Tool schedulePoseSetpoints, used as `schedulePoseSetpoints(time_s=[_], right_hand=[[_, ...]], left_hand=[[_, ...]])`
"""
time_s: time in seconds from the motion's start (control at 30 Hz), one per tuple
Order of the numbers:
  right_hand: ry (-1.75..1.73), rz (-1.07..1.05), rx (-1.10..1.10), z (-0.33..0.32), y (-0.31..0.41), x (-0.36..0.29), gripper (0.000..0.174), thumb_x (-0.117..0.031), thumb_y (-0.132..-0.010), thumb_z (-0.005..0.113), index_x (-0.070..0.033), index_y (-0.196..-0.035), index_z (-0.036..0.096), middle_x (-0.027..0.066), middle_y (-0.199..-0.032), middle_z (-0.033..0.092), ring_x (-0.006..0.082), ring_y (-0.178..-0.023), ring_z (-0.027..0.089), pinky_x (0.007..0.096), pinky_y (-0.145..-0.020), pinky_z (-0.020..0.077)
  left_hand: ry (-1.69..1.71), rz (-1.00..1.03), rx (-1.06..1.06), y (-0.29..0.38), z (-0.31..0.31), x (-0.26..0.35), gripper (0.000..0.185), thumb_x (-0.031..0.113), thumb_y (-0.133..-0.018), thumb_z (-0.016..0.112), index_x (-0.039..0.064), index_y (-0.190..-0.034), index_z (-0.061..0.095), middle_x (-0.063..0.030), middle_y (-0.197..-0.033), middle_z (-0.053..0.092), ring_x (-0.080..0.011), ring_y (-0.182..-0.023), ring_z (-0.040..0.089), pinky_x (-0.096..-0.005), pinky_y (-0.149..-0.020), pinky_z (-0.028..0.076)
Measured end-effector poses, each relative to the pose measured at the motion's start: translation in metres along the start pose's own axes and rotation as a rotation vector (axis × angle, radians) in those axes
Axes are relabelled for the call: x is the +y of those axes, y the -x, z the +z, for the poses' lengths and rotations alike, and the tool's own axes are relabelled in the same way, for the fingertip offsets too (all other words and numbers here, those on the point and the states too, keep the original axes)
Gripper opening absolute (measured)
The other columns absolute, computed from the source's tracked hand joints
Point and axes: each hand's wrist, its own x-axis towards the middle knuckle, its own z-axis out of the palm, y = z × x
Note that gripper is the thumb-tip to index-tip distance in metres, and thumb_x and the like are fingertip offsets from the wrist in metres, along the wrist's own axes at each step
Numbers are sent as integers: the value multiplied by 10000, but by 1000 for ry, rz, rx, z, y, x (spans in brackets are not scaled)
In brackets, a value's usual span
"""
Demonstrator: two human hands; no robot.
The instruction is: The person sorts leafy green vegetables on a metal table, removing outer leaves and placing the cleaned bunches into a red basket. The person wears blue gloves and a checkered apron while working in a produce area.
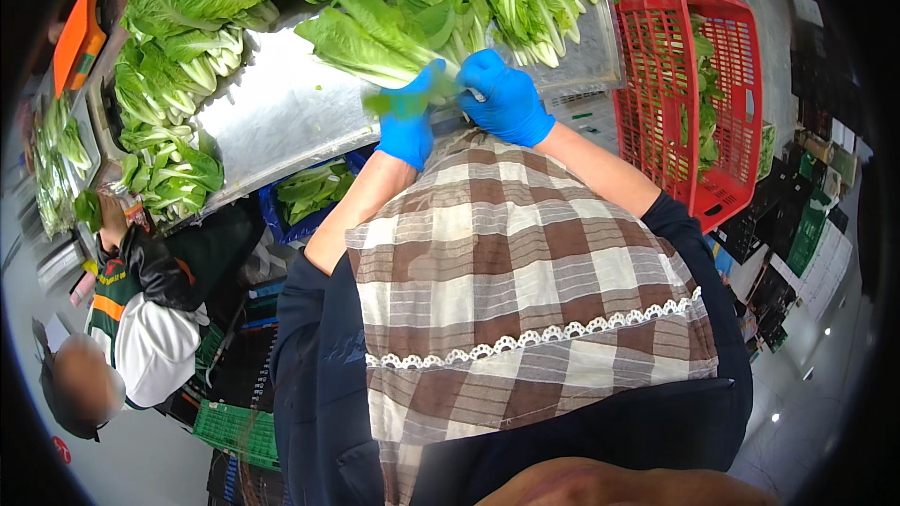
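Note:
My left hand (408,123), in a blue glove, is closed around the pale stems of a leafy green vegetable (373,39). Its broad leaves point up and to the left over the metal table (281,98). A blurred green leaf crosses in front of that glove. Close by on the right, my right hand (505,98), also blue-gloved, has its fingers curled near the stem end. Something small and pale shows at its fingertips, but what it is, or whether it is gripped, stays hidden. More bunches of greens (534,14) lie just beyond, stems towards me.
Piles of greens (172,70) line the table's left side. A red plastic crate (650,98) with leaves inside stands at right. Below the table edge sits a blue-lined container (281,221) of leaves. Another person (148,337) works at left, near an orange object (76,42).

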Motion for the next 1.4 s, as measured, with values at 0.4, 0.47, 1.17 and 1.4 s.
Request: schedulePoseSetpoints(time_s=[0.4,0.47,1.17,1.4], right_hand=[[-777,726,-223,17,-24,-3,388,-223,-788,762,14,-1054,607,133,-891,684,205,-814,665,318,-740,530],[-774,525,-173,15,-32,-9,400,-216,-790,756,20,-1082,619,131,-886,691,197,-799,670,310,-728,530],[-1197,827,-337,26,-42,-7,269,-170,-818,757,20,-978,653,111,-895,672,176,-774,668,294,-675,540],[-93,361,-489,31,-52,17,630,-470,-740,774,-22,-1151,610,211,-1074,669,349,-971,660,432,-838,519]], left_hand=[[334,130,27,-2,-36,-18,363,36,-922,598,-23,-1270,511,-154,-1202,601,-261,-1048,615,-357,-894,511],[390,141,16,-2,-38,-15,380,27,-929,587,-19,-1296,498,-155,-1232,591,-253,-1070,608,-354,-905,505],[822,15,44,2,-53,-9,405,105,-977,543,-18,-1350,443,-153,-1327,540,-246,-1236,508,-361,-1084,375],[63,288,415,-7,-151,2,480,21,-853,672,-22,-1298,498,-142,-1191,607,-254,-1015,626,-369,-887,512]])
